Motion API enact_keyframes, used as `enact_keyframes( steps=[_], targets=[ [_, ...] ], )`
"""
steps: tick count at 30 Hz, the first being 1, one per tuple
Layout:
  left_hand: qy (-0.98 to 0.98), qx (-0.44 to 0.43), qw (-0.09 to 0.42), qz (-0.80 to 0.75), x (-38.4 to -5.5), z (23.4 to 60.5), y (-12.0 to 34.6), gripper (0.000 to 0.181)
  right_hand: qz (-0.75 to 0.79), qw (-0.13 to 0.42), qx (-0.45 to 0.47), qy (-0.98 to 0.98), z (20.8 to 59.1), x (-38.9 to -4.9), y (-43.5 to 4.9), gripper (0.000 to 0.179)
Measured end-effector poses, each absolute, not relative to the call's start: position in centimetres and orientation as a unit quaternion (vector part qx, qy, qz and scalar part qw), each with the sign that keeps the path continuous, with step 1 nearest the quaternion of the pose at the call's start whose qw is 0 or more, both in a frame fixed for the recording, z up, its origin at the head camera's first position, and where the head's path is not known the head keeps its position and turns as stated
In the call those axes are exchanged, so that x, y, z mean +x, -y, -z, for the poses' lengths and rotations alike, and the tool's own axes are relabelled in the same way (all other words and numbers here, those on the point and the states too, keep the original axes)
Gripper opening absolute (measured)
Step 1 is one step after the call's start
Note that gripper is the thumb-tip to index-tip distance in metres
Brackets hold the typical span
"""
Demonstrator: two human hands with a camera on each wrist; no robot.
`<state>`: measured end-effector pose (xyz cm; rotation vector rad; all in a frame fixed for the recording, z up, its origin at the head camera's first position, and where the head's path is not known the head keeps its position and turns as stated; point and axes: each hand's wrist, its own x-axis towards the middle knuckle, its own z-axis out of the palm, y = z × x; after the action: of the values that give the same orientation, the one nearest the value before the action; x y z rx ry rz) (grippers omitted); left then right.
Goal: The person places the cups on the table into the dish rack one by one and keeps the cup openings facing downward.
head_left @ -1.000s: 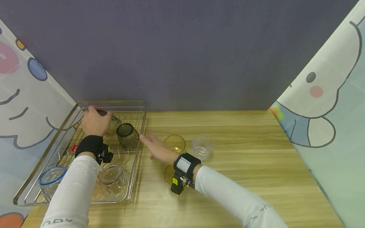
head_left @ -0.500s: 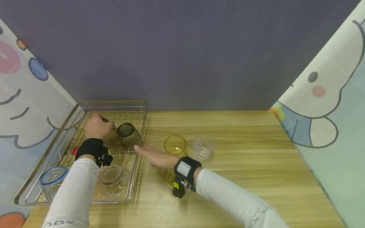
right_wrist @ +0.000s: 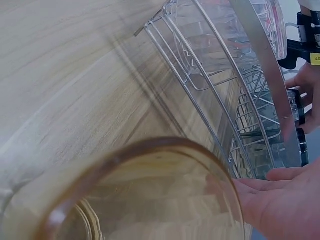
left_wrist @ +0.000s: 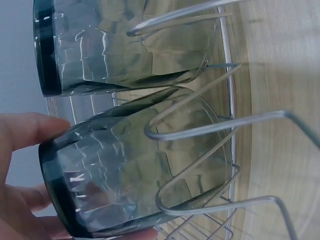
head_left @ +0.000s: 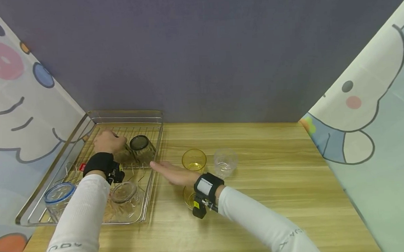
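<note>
In the head view my left hand (head_left: pixel 108 142) is at the back of a wire dish rack (head_left: pixel 153 192), gripping a smoky grey drinking glass (left_wrist: pixel 120 170) by its thick base. That glass is upside down, its mouth down among the rack's wires and slightly tilted in the left wrist view. Right beside it another smoky glass (head_left: pixel 142 149) stands inverted. My right hand (head_left: pixel 175 173) lies just outside the rack's right side, fingers extended and holding nothing. Close by it, an amber glass (head_left: pixel 194 160) stands upright on the table; a second amber glass (head_left: pixel 189 197) is partly hidden beneath the wrist.
A clear glass (head_left: pixel 225 163) stands right of the amber ones. At the rack's front are an inverted blue-rimmed glass (head_left: pixel 57 198) and an inverted clear glass (head_left: pixel 125 199). Upright wire prongs (left_wrist: pixel 220 129) cross the rack's middle. A dark wall (head_left: pixel 219 65) rises behind the wooden table (head_left: pixel 276 198).
My left hand has lowered the smoky glass and come slightly nearer, settling beside the other smoky glass. My right hand has dropped a little along the rack's side; its fingers have straightened.
</note>
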<state>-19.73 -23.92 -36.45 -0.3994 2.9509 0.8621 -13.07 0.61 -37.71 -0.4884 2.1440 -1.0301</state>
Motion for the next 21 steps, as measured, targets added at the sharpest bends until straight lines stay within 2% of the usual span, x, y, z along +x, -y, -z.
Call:
enact_keyframes(
  steps=[7,14,21],
  targets=[
    [-0.947,-0.130,0.056,-0.290,-19.81,36.42,24.34,0.034,0.400,0.357,-0.177,-0.825,37.95,-13.03,-0.70,0.085],
    [-0.950,-0.122,0.071,-0.278,-19.68,36.36,24.17,0.031,0.404,0.355,-0.180,-0.824,38.26,-13.04,-0.81,0.085],
    [-0.951,-0.108,0.114,-0.264,-19.58,35.96,23.90,0.059,0.412,0.356,-0.181,-0.819,38.30,-13.10,-0.99,0.083]
  ],
)
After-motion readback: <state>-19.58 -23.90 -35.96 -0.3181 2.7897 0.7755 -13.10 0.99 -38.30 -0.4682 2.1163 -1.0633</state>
